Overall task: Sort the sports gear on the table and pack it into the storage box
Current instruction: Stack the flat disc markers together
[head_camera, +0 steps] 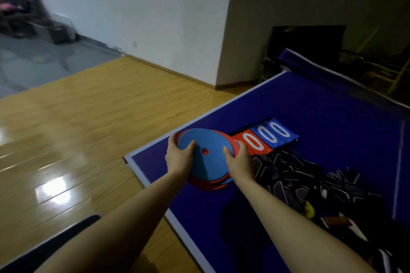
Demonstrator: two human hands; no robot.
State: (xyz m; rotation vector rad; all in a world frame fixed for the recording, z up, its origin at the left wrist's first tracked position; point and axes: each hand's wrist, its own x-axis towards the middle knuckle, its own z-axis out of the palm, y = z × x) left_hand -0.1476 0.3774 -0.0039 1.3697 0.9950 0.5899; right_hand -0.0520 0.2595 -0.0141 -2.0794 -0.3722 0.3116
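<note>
A stack of flat round discs (208,162), blue on top with red ones under it, sits near the left corner of the blue table (321,113). My left hand (178,155) grips the stack's left edge, thumb on the top disc. My right hand (239,158) grips its right edge, thumb on top too. Just behind the stack lies a flip scoreboard (264,137) with red and blue cards showing white zeros. No storage box is in view.
Dark patterned fabric (310,182) is spread over the table to the right of the discs, with a small yellow item (309,209) on it. The table net (332,73) runs across the far end. Wooden floor (88,128) lies to the left; a dark object (55,241) sits at lower left.
</note>
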